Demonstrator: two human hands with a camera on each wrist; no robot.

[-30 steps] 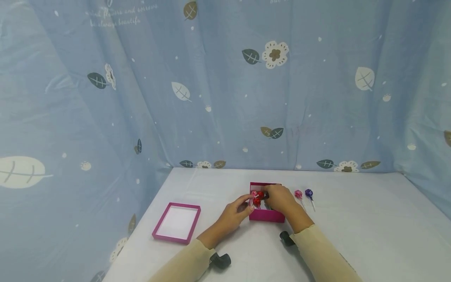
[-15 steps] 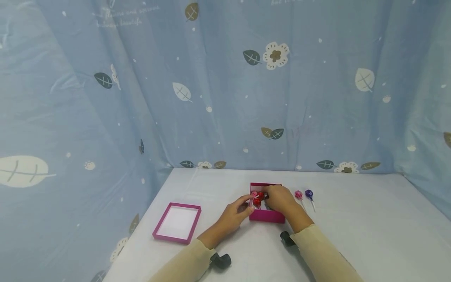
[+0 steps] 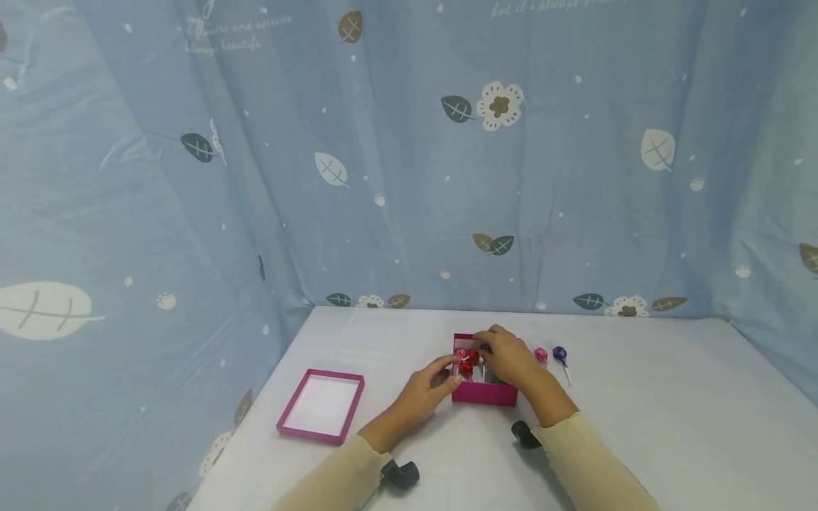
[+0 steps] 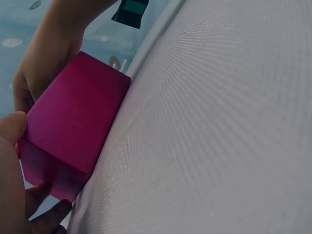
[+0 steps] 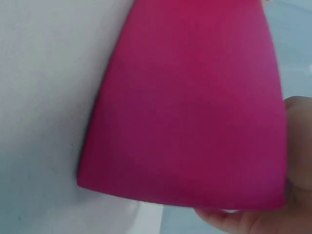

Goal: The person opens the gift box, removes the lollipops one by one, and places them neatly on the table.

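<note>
A magenta box (image 3: 484,394) stands uncovered on the table, holding red and pink lollipops (image 3: 466,362) at its left and something green at the front right. My left hand (image 3: 418,394) grips its left end. In the left wrist view the thumb (image 4: 12,127) is at the upper edge and fingertips (image 4: 52,214) lie along the end wall. Over the box's right half, my right hand (image 3: 508,357) has thumb and fingers around the head of a dark purple lollipop (image 3: 486,348), its white stick towards me. In the right wrist view the box wall hides most of that hand.
Right of the box lie a pink lollipop (image 3: 541,354) and a purple lollipop (image 3: 560,354). A magenta frame-like lid (image 3: 319,406) lies on the table at left. Blue patterned curtain (image 3: 409,177) hangs behind the white table (image 3: 639,397).
My right hand has risen slightly in the box and shifted a little right, uncovering the dark lollipop's stick and the green thing. My left hand stays at the box's end.
</note>
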